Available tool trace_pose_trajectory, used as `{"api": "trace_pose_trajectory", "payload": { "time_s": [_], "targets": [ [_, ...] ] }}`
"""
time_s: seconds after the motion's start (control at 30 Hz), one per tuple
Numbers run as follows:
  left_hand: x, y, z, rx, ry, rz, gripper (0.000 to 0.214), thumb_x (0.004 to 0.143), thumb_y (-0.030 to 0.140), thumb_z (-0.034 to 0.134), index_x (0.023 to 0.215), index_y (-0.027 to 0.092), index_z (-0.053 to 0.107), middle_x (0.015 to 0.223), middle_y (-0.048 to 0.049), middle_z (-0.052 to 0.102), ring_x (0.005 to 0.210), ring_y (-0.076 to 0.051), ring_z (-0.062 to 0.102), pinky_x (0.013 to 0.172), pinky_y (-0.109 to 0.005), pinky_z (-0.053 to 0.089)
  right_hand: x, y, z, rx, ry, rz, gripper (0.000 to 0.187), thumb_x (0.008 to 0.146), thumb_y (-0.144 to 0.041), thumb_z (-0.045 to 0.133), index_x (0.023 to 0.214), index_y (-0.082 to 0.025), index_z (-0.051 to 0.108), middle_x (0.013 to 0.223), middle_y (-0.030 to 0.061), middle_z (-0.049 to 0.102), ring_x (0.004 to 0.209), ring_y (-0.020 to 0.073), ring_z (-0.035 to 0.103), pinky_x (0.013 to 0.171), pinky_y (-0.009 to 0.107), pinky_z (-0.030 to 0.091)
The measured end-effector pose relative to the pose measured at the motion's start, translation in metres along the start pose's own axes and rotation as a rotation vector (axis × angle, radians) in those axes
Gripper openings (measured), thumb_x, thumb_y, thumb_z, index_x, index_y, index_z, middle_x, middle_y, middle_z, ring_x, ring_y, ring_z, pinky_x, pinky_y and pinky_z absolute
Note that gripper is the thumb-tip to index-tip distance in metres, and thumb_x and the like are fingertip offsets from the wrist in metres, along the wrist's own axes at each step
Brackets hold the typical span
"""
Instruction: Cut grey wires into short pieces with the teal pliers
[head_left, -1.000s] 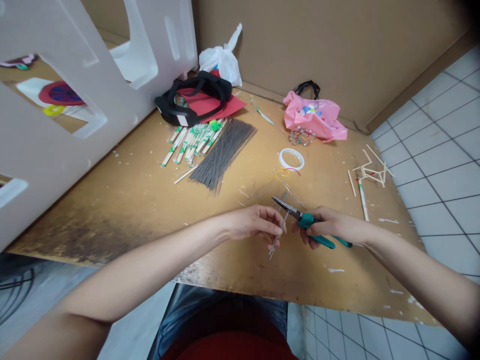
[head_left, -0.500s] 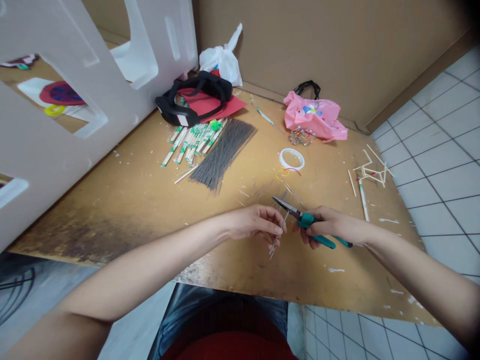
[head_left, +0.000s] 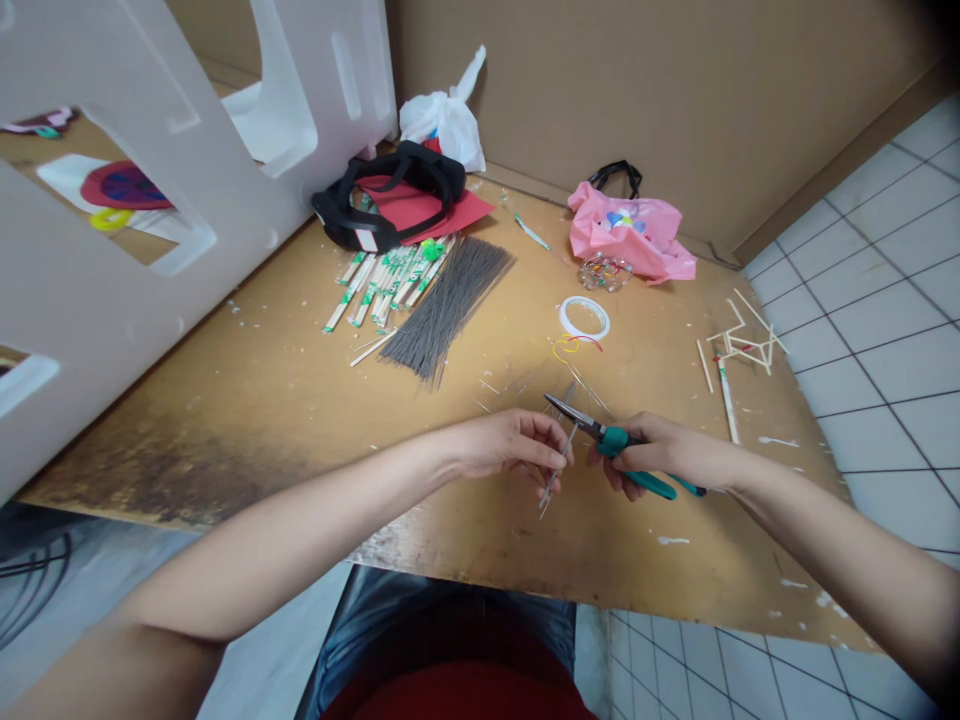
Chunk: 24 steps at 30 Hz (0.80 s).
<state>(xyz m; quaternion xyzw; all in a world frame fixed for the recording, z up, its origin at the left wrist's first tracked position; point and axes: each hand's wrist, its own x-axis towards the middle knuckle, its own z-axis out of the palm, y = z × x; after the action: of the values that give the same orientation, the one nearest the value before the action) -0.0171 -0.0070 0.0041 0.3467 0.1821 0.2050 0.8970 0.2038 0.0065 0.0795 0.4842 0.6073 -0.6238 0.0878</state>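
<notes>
Though too thin to count from this height, the metal rods sitting tightly pinched in the fingers of the left hand, lower ends poking out below the fingertips, upper ends slanting up toward the tips of the pliers. Right hand clenched around the teal handles, nothing released on either side. Pliers' tips slightly parted and just beside the rods, contact between them hard to tell at this size. Step in hand, by the look of it: pliers work on the rods, held up above the table rather than resting on it. Next move seemingly calling for the tips to be set squarely on the rods, with the left pinch kept steady. Farther out, a few stray rods lying loose just ahead of the hands, then a roll of white tape with bits of coloured wire beside it. Toward the back, a large bundle of grey rods next to a heap of wrapped chopsticks, with a black bag on red paper behind them. Off to the right, a pink plastic bag near the back edge, and a small stick frame close to the table's corner, above the tile floor.
</notes>
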Motion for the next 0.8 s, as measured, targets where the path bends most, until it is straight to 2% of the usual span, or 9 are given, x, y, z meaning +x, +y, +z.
{"api": "trace_pose_trajectory", "payload": {
  "time_s": [0.4, 0.8],
  "targets": [
    [0.0006, 0.0002, -0.0002, -0.023, 0.011, -0.010, 0.024, 0.062, 0.021, 0.076, 0.076, 0.010, 0.060, 0.061, 0.0007, 0.063, 0.057, -0.012, 0.064, 0.050, -0.022, 0.052, 0.0004, 0.0029, 0.0006, -0.083, 0.044, -0.002, 0.015, 0.075, -0.025, 0.048, 0.076, -0.013, 0.059, 0.070, 0.0037, 0.062, 0.058, 0.0121, 0.058, 0.051, 0.023, 0.044],
    [0.0001, -0.0002, -0.0009, -0.001, 0.003, -0.016, 0.025, 0.062, 0.022, 0.076, 0.077, 0.010, 0.060, 0.062, 0.0002, 0.063, 0.057, -0.012, 0.064, 0.050, -0.023, 0.052, 0.0001, 0.0015, 0.0079, -0.260, 0.139, -0.021, 0.009, 0.070, -0.020, 0.046, 0.073, -0.016, 0.054, 0.061, -0.0004, 0.056, 0.052, 0.0099, 0.048, 0.047, 0.022, 0.036]
  ]
}}
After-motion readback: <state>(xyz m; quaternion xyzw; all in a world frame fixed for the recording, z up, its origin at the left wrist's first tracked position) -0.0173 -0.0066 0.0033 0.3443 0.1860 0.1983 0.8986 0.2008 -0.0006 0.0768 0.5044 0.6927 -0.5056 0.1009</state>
